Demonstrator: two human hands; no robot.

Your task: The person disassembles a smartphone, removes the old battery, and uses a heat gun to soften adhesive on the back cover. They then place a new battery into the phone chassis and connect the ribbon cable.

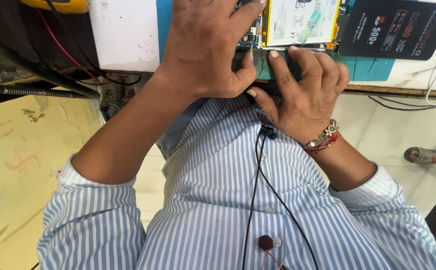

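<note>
Pale tiled floor (pixel 378 130) below, yellowish painted floor patch (pixel 23 165) at frame left, counter (pixel 403 75) across the top edge with a blue-green work mat (pixel 373 67) on it. Opened phone (pixel 298 25) lying flat on the mat at the counter's near edge, back cover off, white battery (pixel 303 20) and a strip of circuit board (pixel 250 37) exposed. Long axis hard to fix, upper part cut off by the frame; visible bottom edge running left to right along the counter edge, body extending away from the person. Left hand (pixel 208 45) laid palm down over the phone's left portion, fingers stretched forward and close together, thumb (pixel 245 75) bent down at the lower edge. Right hand (pixel 303 95) at the lower edge just beside the left, fingers curled and pressed together on the dark strip below the battery, thumb tip near the left thumb; whether anything is pinched between them cannot be told. Beaded bracelet and red thread (pixel 325 137) on the right wrist. Black printed box (pixel 395 30) on the mat just right of the phone. White block (pixel 123 32) at the left of the counter, yellow device (pixel 58 5) beyond it, red and black cables (pixel 73 60) trailing below. Blue-and-white striped shirt (pixel 218 200) filling the lower frame, black earphone cord (pixel 258 180) hanging down it. Another person's sandalled foot (pixel 423 156) on the tiles at far right.
</note>
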